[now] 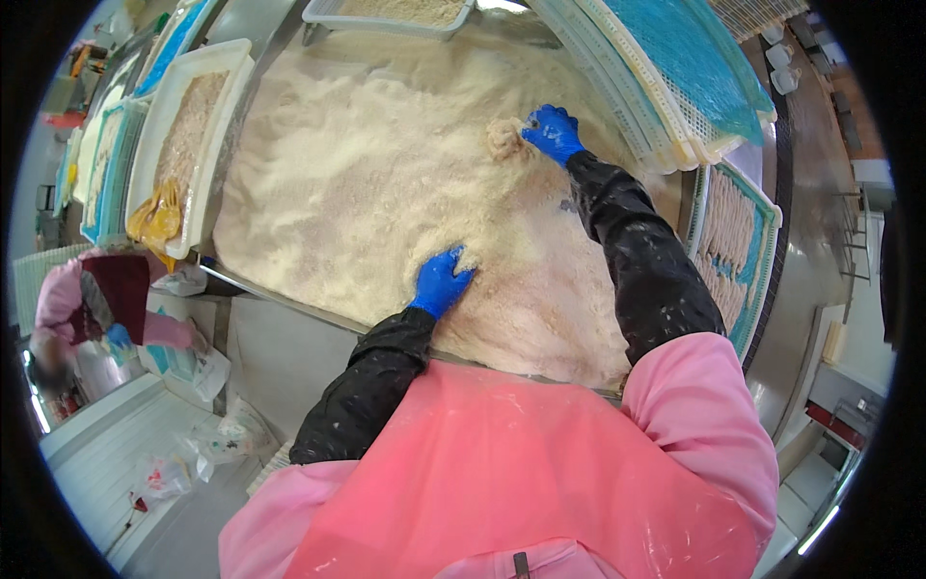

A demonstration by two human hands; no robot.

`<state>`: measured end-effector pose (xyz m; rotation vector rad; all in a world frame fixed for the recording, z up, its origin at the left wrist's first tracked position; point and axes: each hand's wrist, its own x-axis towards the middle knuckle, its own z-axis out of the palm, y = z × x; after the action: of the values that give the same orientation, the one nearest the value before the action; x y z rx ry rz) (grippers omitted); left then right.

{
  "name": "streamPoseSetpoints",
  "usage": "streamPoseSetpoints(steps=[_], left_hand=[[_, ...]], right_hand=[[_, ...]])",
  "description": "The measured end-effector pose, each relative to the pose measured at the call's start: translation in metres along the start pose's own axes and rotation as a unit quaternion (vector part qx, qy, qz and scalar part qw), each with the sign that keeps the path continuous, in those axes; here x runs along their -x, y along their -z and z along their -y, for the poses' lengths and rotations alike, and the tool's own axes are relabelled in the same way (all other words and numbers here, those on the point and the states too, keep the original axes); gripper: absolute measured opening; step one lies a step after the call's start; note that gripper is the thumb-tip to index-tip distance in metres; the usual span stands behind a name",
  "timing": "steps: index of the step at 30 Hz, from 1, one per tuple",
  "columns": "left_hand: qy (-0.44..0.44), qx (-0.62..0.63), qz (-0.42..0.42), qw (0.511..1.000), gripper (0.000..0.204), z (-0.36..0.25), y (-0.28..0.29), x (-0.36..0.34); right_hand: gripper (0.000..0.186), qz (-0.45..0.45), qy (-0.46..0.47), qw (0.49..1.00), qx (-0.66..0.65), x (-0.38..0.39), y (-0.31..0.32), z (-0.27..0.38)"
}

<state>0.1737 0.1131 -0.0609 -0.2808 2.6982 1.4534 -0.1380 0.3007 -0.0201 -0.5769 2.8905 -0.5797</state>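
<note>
A wide bed of pale, coarse crumbs (318, 183) covers the worktable in front of me. My left hand (443, 283), in a blue glove, is down in the crumbs near the table's front edge. Its fingers curl round some crumbs, and the fingertips are partly hidden. Farther off to the right, my right hand (555, 133), also gloved in blue, has its fingers curled against a crumb-coated clump (503, 138). The clump looks soft and lumpy; what lies under its coating cannot be made out.
Left stands a white tub (183, 135) of pinkish pieces with yellow gloves (157, 218) on its rim. A crumb-filled tub (405, 21) is at the back. Stacked trays (666, 87) and a tray of coated strips (738, 241) border the right. Another person (116, 299) works at left.
</note>
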Motion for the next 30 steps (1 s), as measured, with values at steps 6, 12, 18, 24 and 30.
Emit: streamPoseSetpoints(steps=[6,12,18,24,30], left_hand=[[0.001,0.017,0.007,1.0,0.045,0.002,-0.001,0.0],[0.001,0.0,-0.005,1.0,0.045,-0.002,0.0,0.001],[-0.02,0.041,-0.127,0.991,0.037,-0.016,0.0,0.003],[-0.031,0.186,-0.207,0.96,0.045,-0.047,-0.029,-0.027],[0.24,0.709,-0.054,0.66,0.047,-0.103,-0.054,-0.046]], right_hand=[[0.016,0.065,-0.075,0.881,-0.462,0.052,0.021,0.015],[0.023,-0.029,-0.031,0.896,-0.441,0.147,0.007,0.045],[0.037,0.05,0.03,0.995,-0.084,0.277,-0.025,0.057],[0.039,-0.199,-0.107,0.883,-0.411,0.26,-0.051,0.027],[0.042,-0.115,0.021,0.933,-0.342,0.231,-0.052,0.105]])
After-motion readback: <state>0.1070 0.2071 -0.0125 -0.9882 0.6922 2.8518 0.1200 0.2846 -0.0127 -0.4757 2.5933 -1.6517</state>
